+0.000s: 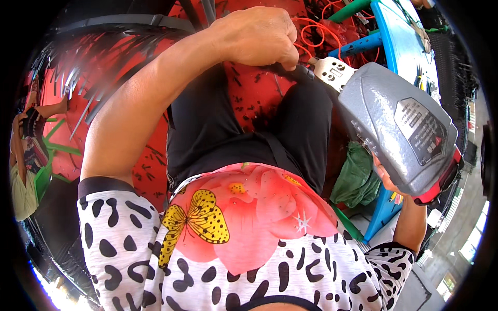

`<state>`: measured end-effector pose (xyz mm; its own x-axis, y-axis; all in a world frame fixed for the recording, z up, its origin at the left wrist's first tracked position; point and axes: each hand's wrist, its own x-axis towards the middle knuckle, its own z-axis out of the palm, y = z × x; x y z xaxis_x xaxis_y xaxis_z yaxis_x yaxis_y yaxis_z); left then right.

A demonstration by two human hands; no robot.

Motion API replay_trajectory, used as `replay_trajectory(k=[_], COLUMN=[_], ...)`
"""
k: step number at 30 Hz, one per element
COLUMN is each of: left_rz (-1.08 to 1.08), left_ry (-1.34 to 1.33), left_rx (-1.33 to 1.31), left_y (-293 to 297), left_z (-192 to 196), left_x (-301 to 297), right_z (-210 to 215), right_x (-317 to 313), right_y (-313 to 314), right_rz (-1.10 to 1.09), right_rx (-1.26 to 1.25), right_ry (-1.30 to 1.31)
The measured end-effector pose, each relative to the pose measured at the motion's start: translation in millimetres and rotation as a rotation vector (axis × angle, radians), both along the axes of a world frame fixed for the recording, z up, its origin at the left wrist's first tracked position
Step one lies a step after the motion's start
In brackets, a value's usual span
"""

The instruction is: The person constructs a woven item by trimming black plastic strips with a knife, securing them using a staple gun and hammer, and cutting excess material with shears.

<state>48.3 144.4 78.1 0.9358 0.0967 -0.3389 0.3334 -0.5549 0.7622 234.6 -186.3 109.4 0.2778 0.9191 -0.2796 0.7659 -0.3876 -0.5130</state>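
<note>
From the head view, your left hand point(257, 33) sits at about twelve o'clock, fingers curled tight into a fist around a dark strap point(288, 70) that runs toward one o'clock. There the strap meets the metal nose point(329, 70) of the grey power tool point(399, 132), which fills the three o'clock side. Your right hand point(386, 176) is mostly hidden behind the tool body; only a bit of palm shows beneath it, so you cannot tell how those fingers lie, though the tool seems carried by that hand. Your black-trousered lap point(233, 124) lies at the centre, with a red floor point(150, 166) strewn with short dark offcuts around nine to eleven o'clock, and a blue table point(402, 36) at one to two o'clock with orange cable point(316, 31) beside it. The risk, as I judge it: your left knuckles are just beside the tool's nose, so a slip of the strap could draw fingers into it. The tool also hangs over your thigh, and a loosened grip could drop it there.
</note>
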Motion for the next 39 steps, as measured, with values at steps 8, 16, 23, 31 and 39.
replay_trajectory(k=[8,16,23,31,39], left_rz=[0.023,0.037,-0.017,-0.164,-0.069], left_ry=[-0.017,0.007,-0.035,-0.315,-0.292], left_rx=[0.031,-0.03,-0.019,0.104,0.134], left_y=[-6,-8,-8,-10,-10], left_z=[-2,-1,-8,-13,-24], left_x=[-8,-11,-12,-18,0], right_z=[-2,9,16,20,20], right_x=[-10,-7,6,36,78], right_y=[23,18,12,-1,-14], right_rz=[-0.266,-0.348,-0.466,-0.661,-0.833], right_rx=[0.002,-0.137,-0.274,-0.411,-0.463], right_ry=[0.555,0.661,0.771,0.967,1.172])
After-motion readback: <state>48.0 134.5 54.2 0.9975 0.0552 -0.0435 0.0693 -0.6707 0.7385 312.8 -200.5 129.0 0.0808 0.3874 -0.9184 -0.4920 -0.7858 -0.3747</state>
